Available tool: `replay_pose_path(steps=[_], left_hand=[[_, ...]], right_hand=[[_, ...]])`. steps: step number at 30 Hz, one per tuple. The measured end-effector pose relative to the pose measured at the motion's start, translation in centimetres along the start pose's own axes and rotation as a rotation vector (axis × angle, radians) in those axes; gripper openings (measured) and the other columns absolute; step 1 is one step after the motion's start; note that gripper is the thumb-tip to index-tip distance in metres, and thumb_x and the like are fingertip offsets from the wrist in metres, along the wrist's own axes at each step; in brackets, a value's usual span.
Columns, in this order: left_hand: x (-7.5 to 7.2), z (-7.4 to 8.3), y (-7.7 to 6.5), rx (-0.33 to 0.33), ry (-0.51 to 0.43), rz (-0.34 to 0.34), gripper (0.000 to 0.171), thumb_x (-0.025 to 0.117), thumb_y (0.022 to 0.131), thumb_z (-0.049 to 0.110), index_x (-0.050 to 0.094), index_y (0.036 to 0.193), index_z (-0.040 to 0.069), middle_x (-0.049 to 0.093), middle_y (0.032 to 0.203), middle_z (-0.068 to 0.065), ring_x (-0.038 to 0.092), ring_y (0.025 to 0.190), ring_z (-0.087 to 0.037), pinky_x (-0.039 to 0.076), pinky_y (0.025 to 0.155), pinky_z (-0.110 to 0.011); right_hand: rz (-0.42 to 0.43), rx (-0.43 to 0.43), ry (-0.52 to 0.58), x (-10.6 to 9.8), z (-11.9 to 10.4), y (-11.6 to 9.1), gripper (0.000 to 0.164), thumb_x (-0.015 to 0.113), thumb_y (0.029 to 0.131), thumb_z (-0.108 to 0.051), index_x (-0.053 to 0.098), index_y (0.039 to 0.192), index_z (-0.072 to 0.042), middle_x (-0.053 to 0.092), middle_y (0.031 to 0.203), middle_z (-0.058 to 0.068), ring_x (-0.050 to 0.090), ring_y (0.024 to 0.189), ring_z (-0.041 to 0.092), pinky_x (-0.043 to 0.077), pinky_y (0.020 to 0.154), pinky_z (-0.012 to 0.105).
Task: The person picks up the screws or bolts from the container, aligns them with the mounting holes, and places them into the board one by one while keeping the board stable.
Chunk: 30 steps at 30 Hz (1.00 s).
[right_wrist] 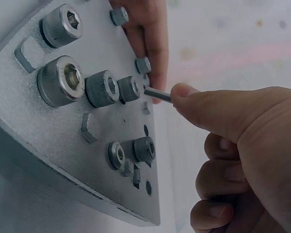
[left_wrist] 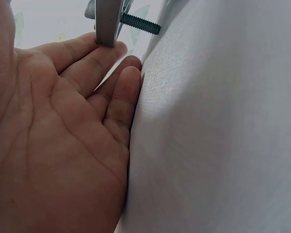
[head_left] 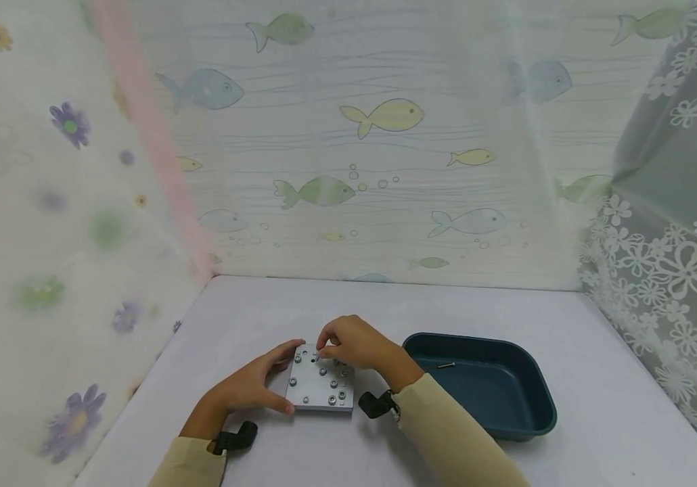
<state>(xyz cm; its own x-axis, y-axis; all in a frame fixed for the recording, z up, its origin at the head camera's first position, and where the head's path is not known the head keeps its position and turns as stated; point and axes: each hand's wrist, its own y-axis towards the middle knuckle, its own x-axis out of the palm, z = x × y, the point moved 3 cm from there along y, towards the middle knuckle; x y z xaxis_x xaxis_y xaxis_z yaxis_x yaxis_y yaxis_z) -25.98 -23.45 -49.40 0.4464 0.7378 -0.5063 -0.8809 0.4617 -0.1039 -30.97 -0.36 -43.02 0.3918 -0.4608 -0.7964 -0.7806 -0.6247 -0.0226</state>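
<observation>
A silver metal plate (head_left: 318,389) studded with several socket-head screws lies on the table between the hands. My left hand (head_left: 253,387) holds the plate by its left side, thumb at the near corner and fingers at the far one. A dark threaded screw end (left_wrist: 141,24) sticks out from the plate's underside in the left wrist view. Over the plate's far part, my right hand (head_left: 357,343) pinches a slim metal rod (right_wrist: 158,95) between thumb and index finger. The rod's tip meets the plate at a hole; its other end is hidden by the fingers.
A dark teal tray (head_left: 543,399) stands right of the plate, beside the right forearm. One long screw (head_left: 446,365) lies in it. Patterned curtains (head_left: 385,169) hang behind and at both sides of the white table (head_left: 300,453).
</observation>
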Motion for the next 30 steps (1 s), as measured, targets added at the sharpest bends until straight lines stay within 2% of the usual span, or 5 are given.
replay_pose_path(steps=[9,18,23,30], left_hand=[[-0.1,-0.1,0.0,0.029,0.004,0.001,0.119,0.097,0.067,0.035,0.029,0.164,0.025,0.032,0.169,0.000,0.038,0.152,-0.036,0.020,0.125,-0.067],[0.0,-0.2,0.0,0.005,0.008,0.007,0.116,0.097,0.067,0.038,0.031,0.162,0.033,0.030,0.169,0.004,0.037,0.153,-0.034,0.021,0.126,-0.065],[0.0,-0.3,0.0,0.016,0.009,0.007,0.115,0.097,0.068,0.037,0.031,0.163,0.031,0.030,0.170,0.002,0.037,0.152,-0.036,0.023,0.125,-0.065],[-0.1,-0.2,0.1,0.026,0.004,0.003,0.115,0.097,0.068,0.036,0.031,0.163,0.031,0.031,0.169,-0.001,0.037,0.152,-0.037,0.024,0.125,-0.065]], right_hand=[[0.025,0.004,-0.049,0.5,-0.4,0.3,0.005,0.077,0.095,-0.029,0.078,0.099,-0.027,0.067,0.093,-0.013,0.056,0.086,0.010,0.049,0.076,0.027],[0.039,0.055,-0.017,1.4,-0.4,0.7,0.005,0.078,0.094,-0.029,0.079,0.099,-0.029,0.067,0.090,-0.014,0.056,0.082,0.009,0.048,0.069,0.024],[0.066,0.066,-0.001,1.7,-0.3,0.7,0.005,0.080,0.091,-0.031,0.081,0.096,-0.031,0.064,0.087,-0.012,0.054,0.081,0.009,0.045,0.068,0.024],[0.078,0.091,0.011,2.1,0.1,0.9,0.004,0.084,0.088,-0.033,0.081,0.090,-0.032,0.058,0.074,-0.008,0.052,0.071,0.008,0.040,0.059,0.024]])
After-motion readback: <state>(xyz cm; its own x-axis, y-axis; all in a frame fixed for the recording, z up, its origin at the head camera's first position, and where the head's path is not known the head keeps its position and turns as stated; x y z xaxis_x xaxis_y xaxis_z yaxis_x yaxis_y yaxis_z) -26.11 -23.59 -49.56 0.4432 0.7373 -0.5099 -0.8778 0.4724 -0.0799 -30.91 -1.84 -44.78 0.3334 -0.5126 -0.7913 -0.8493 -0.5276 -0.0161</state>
